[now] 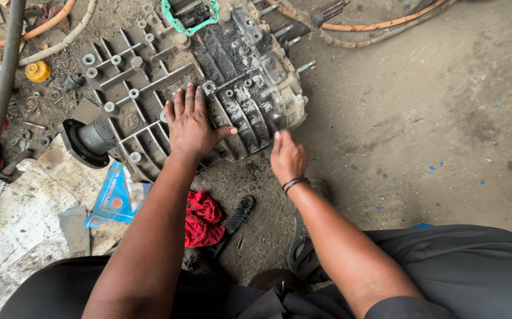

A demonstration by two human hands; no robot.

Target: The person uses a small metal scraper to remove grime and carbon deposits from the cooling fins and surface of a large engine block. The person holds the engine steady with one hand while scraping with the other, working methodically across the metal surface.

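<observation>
On the floor ahead, casing [191, 77] under my hands.
Left hand [192, 127] lies flat, fingers spread, on its near edge; right hand [287, 158], loosely curled and empty, touches its near right corner.

Soft even daylight, no harsh shadows or glare; right hand [287, 158] motion-blurred; slight wide-angle stretch at edges.

Both bare forearms reach forward. The left hand [192, 125] lies flat, palm down, fingers [186, 100] spread and thumb out to the side. The right hand [287, 157] is loosely curled, a dark band round its wrist.
</observation>
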